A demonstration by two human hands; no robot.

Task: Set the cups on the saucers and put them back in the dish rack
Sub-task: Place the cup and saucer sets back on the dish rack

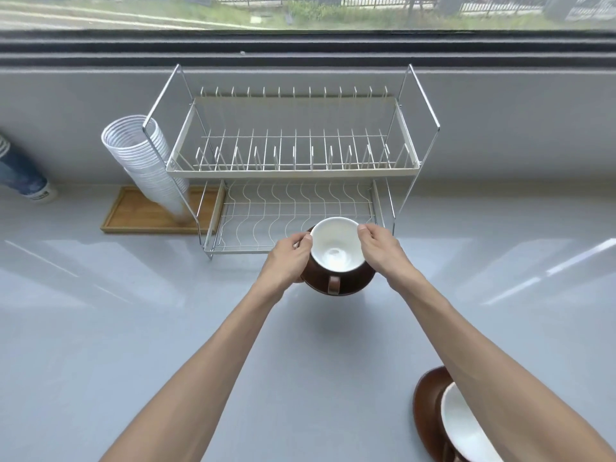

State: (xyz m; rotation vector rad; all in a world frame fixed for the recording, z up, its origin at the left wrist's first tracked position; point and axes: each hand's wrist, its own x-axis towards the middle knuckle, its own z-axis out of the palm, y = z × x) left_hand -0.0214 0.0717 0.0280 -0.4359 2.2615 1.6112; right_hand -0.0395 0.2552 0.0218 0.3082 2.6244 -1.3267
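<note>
First white-lined brown ceramic cup (336, 248) on brown saucer (350, 286), pinched between left hand (288, 258) and right hand (380, 248) at lower tier of white wire dish rack (293, 168); not yet racked. Second cup-and-saucer set (433, 415) waiting on grey counter (133, 328).

Lower shelf of dish rack (293, 211) open at front, wire floor bare. Upper shelf (293, 151) hangs low above it, limits height of entry. Rack side posts (388, 208) frame opening left and right. Stack of paper cups (146, 161) leans against rack's left end, above wooden tray (140, 215). Table (116, 311) free at left; second cup and saucer (443, 418) sits near right.
</note>
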